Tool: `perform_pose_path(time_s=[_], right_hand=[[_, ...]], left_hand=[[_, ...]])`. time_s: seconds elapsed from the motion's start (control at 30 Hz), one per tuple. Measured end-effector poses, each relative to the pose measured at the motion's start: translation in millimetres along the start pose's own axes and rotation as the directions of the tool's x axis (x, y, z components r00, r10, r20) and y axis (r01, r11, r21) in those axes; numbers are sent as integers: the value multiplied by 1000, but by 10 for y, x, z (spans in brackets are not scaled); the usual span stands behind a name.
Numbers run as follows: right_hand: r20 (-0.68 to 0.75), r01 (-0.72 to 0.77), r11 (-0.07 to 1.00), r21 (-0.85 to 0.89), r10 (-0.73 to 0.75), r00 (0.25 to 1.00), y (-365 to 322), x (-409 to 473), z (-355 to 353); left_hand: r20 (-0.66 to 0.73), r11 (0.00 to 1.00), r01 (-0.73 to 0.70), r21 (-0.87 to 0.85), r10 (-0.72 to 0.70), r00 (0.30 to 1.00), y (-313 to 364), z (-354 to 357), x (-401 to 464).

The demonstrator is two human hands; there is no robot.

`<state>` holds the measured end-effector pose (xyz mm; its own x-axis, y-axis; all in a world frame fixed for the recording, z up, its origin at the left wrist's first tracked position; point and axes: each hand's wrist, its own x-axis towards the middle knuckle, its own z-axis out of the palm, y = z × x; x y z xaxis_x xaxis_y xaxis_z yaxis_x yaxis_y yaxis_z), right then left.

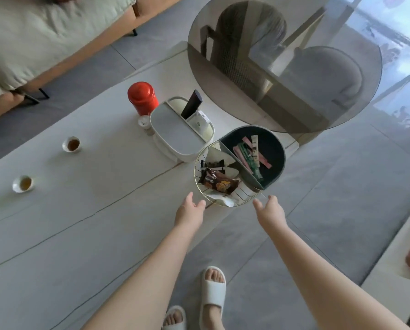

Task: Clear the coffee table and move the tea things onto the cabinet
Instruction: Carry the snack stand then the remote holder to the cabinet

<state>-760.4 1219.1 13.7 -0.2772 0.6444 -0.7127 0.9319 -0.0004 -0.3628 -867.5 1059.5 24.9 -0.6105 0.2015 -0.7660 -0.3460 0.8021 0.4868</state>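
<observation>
Both hands are reaching toward the round divided snack dish with a gold wire rim [239, 166], which is sitting at the near right corner of the pale stone coffee table [80, 222], partly under the edge of a round smoked-glass side table [294, 67]. The left hand [190, 209] and the right hand [269, 208] are flanking the dish's near rim, fingers spread and holding nothing; whether any fingertip is already touching the wire I cannot tell.

The step in hand looks like lifting this dish away (its dark half is holding sachet sticks, its mirrored half wrapped snacks). The next move calls for a level two-sided hold under the rim, so the loose packets are not sliding out.

The tea things are waiting further along the table: a red lidded tea canister [143, 97] toward the far edge beside a white lidded organiser box [181, 131], and two small white teacups with tea in them, one mid-table [72, 144] and one toward the left end [23, 183]. The cabinet is not in view.
</observation>
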Motion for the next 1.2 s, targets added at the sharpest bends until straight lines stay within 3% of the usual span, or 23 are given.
perform_pose_path(time_s=[0.2,0.5,0.67,0.83,1.2], right_hand=[[11,-114,939,325,117,993,-84,492,68],[13,-135,727,673,171,985,0,728,299],[18,-138,629,765,194,981,19,692,330],[24,-140,571,809,205,978,224,416,283],[-60,-51,379,924,276,959,992,-701,-38]], left_hand=[[-44,995,18,-102,-23,999,118,186,514],[-83,970,65,-236,-87,993,-29,310,830],[-156,966,8,-259,-50,987,-95,342,877],[-130,960,-23,-278,-14,991,-209,390,651],[117,970,-147,-194,171,978,-258,447,-343]])
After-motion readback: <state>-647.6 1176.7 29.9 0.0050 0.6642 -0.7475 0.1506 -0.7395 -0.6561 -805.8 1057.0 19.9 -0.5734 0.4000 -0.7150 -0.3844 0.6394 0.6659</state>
